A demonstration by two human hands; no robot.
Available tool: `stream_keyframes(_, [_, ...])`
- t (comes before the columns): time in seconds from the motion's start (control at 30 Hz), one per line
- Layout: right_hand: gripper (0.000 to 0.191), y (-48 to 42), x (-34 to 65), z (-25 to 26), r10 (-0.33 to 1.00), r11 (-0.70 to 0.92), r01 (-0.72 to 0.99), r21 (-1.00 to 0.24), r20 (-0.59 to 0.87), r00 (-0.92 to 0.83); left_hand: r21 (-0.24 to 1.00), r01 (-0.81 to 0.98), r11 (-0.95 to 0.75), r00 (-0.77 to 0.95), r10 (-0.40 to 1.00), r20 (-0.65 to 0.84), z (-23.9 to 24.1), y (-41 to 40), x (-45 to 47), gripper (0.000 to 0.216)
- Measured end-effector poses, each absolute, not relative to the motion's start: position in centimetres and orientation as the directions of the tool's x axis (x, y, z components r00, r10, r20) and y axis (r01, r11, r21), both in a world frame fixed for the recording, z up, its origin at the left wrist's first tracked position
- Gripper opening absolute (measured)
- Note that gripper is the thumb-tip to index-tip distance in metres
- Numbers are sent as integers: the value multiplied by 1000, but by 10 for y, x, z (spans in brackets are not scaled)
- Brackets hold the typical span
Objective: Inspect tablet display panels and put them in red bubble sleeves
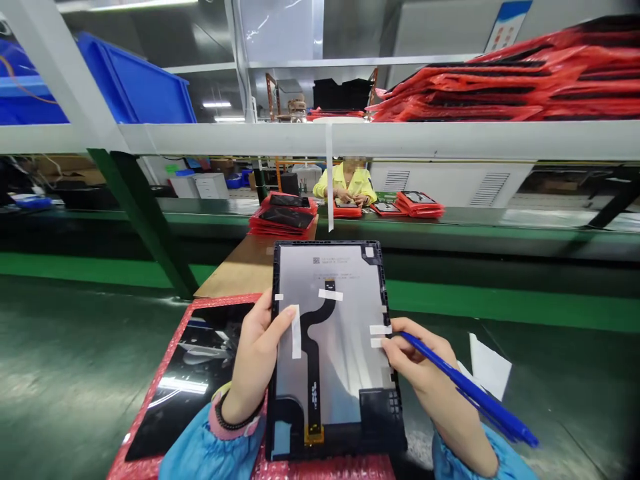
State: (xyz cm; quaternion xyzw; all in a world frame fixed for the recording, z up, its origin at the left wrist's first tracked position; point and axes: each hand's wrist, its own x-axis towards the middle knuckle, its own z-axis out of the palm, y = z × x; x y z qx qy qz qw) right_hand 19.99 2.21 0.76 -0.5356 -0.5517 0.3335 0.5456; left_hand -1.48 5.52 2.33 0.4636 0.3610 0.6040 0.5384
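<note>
Propped up in front of me is a tablet screen panel (345,373), its silvery back facing me. A black flex cable (313,373) runs down it, and white tape strips (297,333) are stuck on. My left hand (257,357) grips the panel's left edge, thumb lying on a strip. At the right edge, my right hand (425,367) has its fingertips against the panel beside two short tape pieces (381,330). It also holds a slim blue pen-like tool (470,390), whose exact kind I cannot make out.
Under the left forearm lies a black glossy screen (200,373) on red bubble wrap (160,380). White paper (489,367) rests at right. Ahead are stacked red-wrapped panels (283,217) and a person in yellow (347,183). A shelf beam (300,140) crosses above, with a blue bin (135,83).
</note>
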Motion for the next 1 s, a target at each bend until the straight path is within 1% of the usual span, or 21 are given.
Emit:
stream_keyframes(0.13, [21,28,203,8,949,194,247,-949,245,196,931,-280,-234,7,969,245,25,56,-14,34])
stream_keyframes(0.23, [32,31,205,10,959,203,176,-963,232,166,924,-187,-334,-36,942,333,27,57,-15,29])
stream_keyframes(0.3, [31,29,204,12,942,267,77,-961,277,190,902,-57,-428,-94,902,422,26,56,-17,23])
stream_keyframes(0.37, [26,25,200,12,924,332,-68,-941,310,225,832,150,-534,-140,822,553,22,55,-18,13])
stream_keyframes(0.4, [29,22,198,13,931,338,-167,-926,302,205,758,269,-595,-128,757,640,20,54,-19,10])
stream_keyframes(0.43, [37,19,195,13,949,310,-280,-908,277,151,649,373,-663,-74,676,733,18,54,-19,10])
stream_keyframes(0.47, [48,16,193,13,968,250,-394,-885,244,66,509,438,-741,27,577,816,17,54,-19,15])
stream_keyframes(0.5, [61,14,190,13,976,176,-490,-854,215,-25,354,453,-818,152,462,874,16,55,-19,24])
stream_keyframes(0.53, [72,11,188,13,976,101,-556,-825,191,-107,201,421,-885,280,337,899,16,56,-18,33])
stream_keyframes(0.57, [79,9,186,13,972,49,-594,-803,176,-157,71,364,-929,387,220,896,17,57,-18,40])
stream_keyframes(0.6, [79,8,184,13,971,20,-610,-792,160,-176,-25,310,-950,466,129,875,18,58,-18,42])
stream_keyframes(0.63, [73,6,183,13,974,10,-616,-788,146,-171,-91,280,-956,524,72,849,19,59,-18,40])
stream_keyframes(0.67, [63,5,182,11,979,7,-617,-787,132,-157,-137,276,-951,560,43,827,20,61,-19,36])
stream_keyframes(0.73, [43,2,181,8,988,-2,-635,-772,98,-122,-186,296,-937,615,38,788,22,62,-21,31])
stream_keyframes(0.8, [34,0,182,5,992,-13,-680,-733,75,-101,-201,312,-929,638,48,769,24,61,-21,32])
stream_keyframes(0.87, [36,-1,182,3,992,-28,-709,-704,65,-104,-181,308,-934,633,59,772,26,55,-20,32])
stream_keyframes(1.0, [56,-5,180,0,991,-67,-662,-746,26,-130,-107,185,-977,596,25,802,32,33,-17,17])
